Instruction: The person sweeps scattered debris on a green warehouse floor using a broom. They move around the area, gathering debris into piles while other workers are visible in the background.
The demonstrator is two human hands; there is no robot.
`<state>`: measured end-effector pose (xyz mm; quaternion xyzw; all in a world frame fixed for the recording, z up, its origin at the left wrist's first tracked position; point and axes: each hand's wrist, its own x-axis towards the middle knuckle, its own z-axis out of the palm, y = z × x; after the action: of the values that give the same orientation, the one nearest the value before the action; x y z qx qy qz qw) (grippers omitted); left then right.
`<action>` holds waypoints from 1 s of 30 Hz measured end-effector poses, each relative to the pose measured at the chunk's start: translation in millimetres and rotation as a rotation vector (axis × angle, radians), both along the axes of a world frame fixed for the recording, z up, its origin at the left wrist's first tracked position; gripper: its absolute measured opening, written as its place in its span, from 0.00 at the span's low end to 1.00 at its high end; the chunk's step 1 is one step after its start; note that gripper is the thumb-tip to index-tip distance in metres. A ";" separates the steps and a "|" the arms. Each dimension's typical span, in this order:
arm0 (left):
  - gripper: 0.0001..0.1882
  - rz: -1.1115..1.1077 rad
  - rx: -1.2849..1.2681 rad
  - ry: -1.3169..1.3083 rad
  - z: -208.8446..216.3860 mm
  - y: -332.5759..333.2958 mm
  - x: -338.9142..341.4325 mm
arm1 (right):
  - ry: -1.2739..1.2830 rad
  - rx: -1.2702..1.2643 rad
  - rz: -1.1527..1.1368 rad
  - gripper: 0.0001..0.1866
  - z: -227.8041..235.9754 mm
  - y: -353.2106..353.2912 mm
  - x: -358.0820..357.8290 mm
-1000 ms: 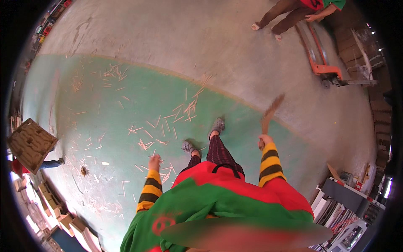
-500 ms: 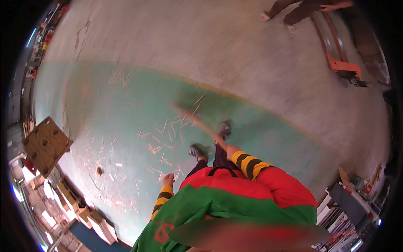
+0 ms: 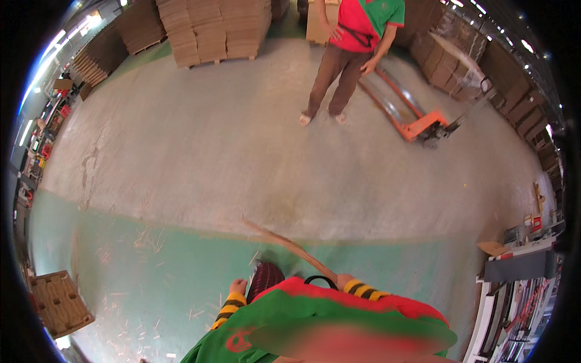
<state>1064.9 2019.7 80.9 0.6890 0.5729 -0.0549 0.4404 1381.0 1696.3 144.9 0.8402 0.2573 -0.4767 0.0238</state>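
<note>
My right hand is wrapped round one end of what looks like a bundle of long, thin brown wooden strips. The bundle slants away to the far left, its tip above the border between green and grey floor. My left hand hangs beside my body, fingers curled in, with nothing visible in it. Loose pale strips lie scattered on the green floor ahead and to the left of that hand.
Another person stands ahead, a hand on the hip, near an orange pallet jack. Stacked cardboard rises at the back. A brown pallet is at the left, a loaded rack at the right.
My view has tilted up, bringing the other person and the cardboard stacks fully in. The bundle stays in my right hand. One leg has stepped forward and my left hand still hangs low.
</note>
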 end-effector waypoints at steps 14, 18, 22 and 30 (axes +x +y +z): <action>0.23 -0.025 -0.117 0.118 -74.1 315.3 175.5 | -0.202 -0.430 -0.871 0.18 12.2 126.1 173.9; 0.22 0.142 -0.139 -0.182 -53.4 409.0 279.8 | -0.164 -0.398 -0.952 0.17 -2.4 173.2 218.7; 0.20 0.054 -0.112 -0.157 -39.6 454.3 365.7 | -0.114 -0.275 -1.176 0.17 -10.5 216.7 263.5; 0.22 -0.411 -0.168 0.049 -13.8 491.8 470.2 | 0.252 0.508 -2.363 0.18 -33.9 317.6 416.9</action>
<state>1535.1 2511.4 67.0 0.7505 0.4244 -0.2078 0.4620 1797.9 2013.9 111.0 0.4854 -0.5805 -0.2190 -0.6160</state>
